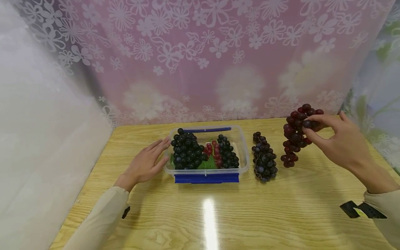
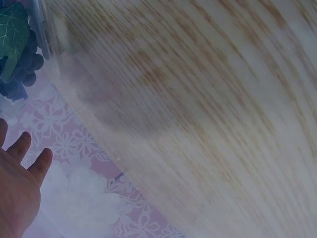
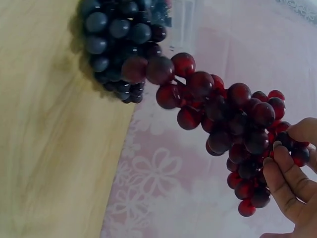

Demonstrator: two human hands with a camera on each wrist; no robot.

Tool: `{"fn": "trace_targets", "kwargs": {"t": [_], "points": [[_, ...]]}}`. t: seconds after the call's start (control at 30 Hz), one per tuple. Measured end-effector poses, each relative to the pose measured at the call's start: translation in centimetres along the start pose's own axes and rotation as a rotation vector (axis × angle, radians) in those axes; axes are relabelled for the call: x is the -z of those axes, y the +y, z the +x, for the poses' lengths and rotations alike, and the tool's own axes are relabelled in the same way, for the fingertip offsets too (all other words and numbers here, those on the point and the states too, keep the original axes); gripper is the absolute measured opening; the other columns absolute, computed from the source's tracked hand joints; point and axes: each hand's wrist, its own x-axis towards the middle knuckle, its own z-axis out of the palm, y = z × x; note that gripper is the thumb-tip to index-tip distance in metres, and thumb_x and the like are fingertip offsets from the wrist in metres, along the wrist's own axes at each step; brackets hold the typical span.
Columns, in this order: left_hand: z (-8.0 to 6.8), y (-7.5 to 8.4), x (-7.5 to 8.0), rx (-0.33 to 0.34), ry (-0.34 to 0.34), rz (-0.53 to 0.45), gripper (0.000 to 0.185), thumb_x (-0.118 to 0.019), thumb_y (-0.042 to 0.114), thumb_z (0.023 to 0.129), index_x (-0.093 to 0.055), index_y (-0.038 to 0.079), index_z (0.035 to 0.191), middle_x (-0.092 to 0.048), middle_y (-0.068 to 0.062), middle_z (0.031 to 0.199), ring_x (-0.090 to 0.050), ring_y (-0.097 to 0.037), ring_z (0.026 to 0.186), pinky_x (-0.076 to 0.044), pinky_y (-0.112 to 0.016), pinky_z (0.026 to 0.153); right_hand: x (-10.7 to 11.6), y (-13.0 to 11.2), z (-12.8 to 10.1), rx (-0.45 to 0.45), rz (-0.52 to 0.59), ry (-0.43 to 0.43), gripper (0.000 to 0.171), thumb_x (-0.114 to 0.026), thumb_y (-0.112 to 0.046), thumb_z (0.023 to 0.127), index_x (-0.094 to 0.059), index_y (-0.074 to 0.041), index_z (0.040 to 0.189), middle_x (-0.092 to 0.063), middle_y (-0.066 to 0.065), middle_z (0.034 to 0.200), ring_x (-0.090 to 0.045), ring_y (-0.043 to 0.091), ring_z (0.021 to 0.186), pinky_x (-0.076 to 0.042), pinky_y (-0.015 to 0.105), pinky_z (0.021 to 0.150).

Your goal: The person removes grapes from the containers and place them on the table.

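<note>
Dark-red plastic grape bunch (image 1: 295, 137) hangs clear of the pale wooden bench (image 1: 218, 215), its top end pinched between the thumb and curled fingers of the right hand (image 1: 335, 142) at the far right, well apart from the container. In the right wrist view the fingertips (image 3: 280, 171) close on the upper grapes while the bunch trails away toward a blue-black grape bunch (image 1: 264, 158) that lies on the bench between the lifted fruit and the box.

The step in hand looks like the lift: the red bunch is off the surface and not yet carried across. A move toward the box would have to pass over the blue-black bunch without the dangling tip catching it, and find room inside.

The clear rectangular plastic container with blue clips (image 1: 242, 139) already holds a large black grape bunch (image 1: 187, 151) on its left side, a smaller black grape bunch (image 1: 228, 152) on its right, a small red cluster (image 1: 212, 149) between them and a green leaf (image 1: 207, 163) at the front. Free space seems to be mostly at the back.

The left hand (image 1: 147, 163) lies flat on the bench with fingers straight and spread, its fingertips touching the container's left wall, holding nothing.
</note>
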Motion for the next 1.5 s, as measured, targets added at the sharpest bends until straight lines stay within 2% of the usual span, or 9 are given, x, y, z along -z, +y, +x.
{"fn": "trace_targets", "kwargs": {"t": [0.03, 0.13, 0.2, 0.37, 0.43, 1.1, 1.3, 1.4, 1.5], "points": [[0.0, 0.0, 0.0, -0.001, 0.001, 0.001, 0.057, -0.034, 0.045, 0.103, -0.028, 0.017, 0.152, -0.020, 0.004, 0.157, -0.023, -0.023, 0.141, -0.026, -0.050, 0.109, 0.1, 0.1, -0.3, -0.006, -0.009, -0.002, 0.033, -0.069, -0.016, 0.088, -0.064, 0.003, 0.115, -0.066, 0.023, 0.084, -0.059, 0.036, 0.062, -0.019, 0.051, 0.111], [0.0, 0.0, 0.1, -0.003, 0.008, 0.000, 0.057, -0.035, 0.044, 0.103, -0.028, 0.017, 0.152, -0.020, 0.004, 0.157, -0.023, -0.023, 0.141, -0.026, -0.051, 0.109, 0.2, 0.5, -1.2, -0.005, -0.032, -0.018, 0.032, -0.070, -0.016, 0.087, -0.065, 0.003, 0.112, -0.066, 0.022, 0.080, -0.050, 0.017, 0.042, -0.021, 0.054, 0.110], [0.0, 0.0, 0.1, -0.004, 0.013, -0.004, 0.056, -0.036, 0.043, 0.103, -0.029, 0.017, 0.152, -0.021, 0.003, 0.157, -0.023, -0.023, 0.141, -0.026, -0.051, 0.109, 0.2, 0.8, -1.7, -0.012, -0.071, -0.029, 0.032, -0.071, -0.017, 0.086, -0.066, 0.002, 0.111, -0.067, 0.019, 0.077, -0.043, 0.012, 0.039, -0.037, 0.057, 0.096], [0.0, 0.0, 0.2, 0.002, 0.012, -0.008, 0.055, -0.040, 0.039, 0.102, -0.030, 0.016, 0.152, -0.021, 0.004, 0.157, -0.022, -0.021, 0.141, -0.026, -0.051, 0.109, -0.7, 1.8, -2.7, -0.018, -0.094, -0.115, 0.035, -0.069, -0.021, 0.089, -0.062, 0.004, 0.113, -0.067, 0.018, 0.078, -0.035, 0.002, 0.034, -0.028, 0.057, 0.105], [0.0, 0.1, 0.2, 0.005, 0.007, -0.008, 0.055, -0.041, 0.038, 0.102, -0.030, 0.016, 0.152, -0.021, 0.004, 0.157, -0.022, -0.021, 0.141, -0.026, -0.051, 0.109, -1.3, 2.2, -2.9, -0.029, -0.061, -0.150, 0.035, -0.068, -0.021, 0.090, -0.061, 0.003, 0.115, -0.067, 0.018, 0.081, -0.035, -0.001, 0.031, -0.011, 0.054, 0.113], [-0.1, 0.0, -0.1, 0.014, 0.000, -0.026, 0.056, -0.039, 0.041, 0.103, -0.029, 0.016, 0.152, -0.019, 0.005, 0.157, -0.022, -0.022, 0.141, -0.025, -0.051, 0.110, -6.7, 4.7, -1.9, -0.063, -0.051, -0.270, 0.035, -0.060, -0.026, 0.096, -0.058, -0.003, 0.122, -0.068, 0.019, 0.087, -0.042, 0.011, 0.037, -0.017, 0.065, 0.105], [0.0, 0.1, 0.0, -0.004, 0.011, -0.027, 0.057, -0.038, 0.041, 0.102, -0.030, 0.013, 0.151, -0.022, 0.001, 0.157, -0.023, -0.023, 0.141, -0.026, -0.051, 0.109, -7.7, 5.1, -1.7, -0.086, -0.040, -0.278, 0.034, -0.059, -0.027, 0.096, -0.058, -0.005, 0.122, -0.068, 0.018, 0.090, -0.057, 0.021, 0.052, -0.021, 0.069, 0.100], [0.1, 0.2, 0.1, 0.001, 0.006, -0.030, 0.058, -0.036, 0.043, 0.103, -0.031, 0.012, 0.151, -0.022, 0.001, 0.157, -0.023, -0.022, 0.141, -0.026, -0.051, 0.109, -8.0, 5.3, -1.6, -0.105, -0.037, -0.296, 0.034, -0.058, -0.027, 0.097, -0.058, -0.005, 0.123, -0.068, 0.017, 0.091, -0.062, 0.028, 0.063, -0.034, 0.066, 0.090], [0.0, 0.2, 0.1, 0.005, 0.000, -0.028, 0.058, -0.035, 0.044, 0.103, -0.031, 0.013, 0.151, -0.022, 0.001, 0.157, -0.022, -0.022, 0.141, -0.025, -0.050, 0.110, -8.3, 5.5, -1.4, -0.140, -0.033, -0.338, 0.038, -0.055, -0.030, 0.098, -0.055, -0.005, 0.128, -0.067, 0.019, 0.094, -0.062, 0.029, 0.066, -0.049, 0.051, 0.062]]}}
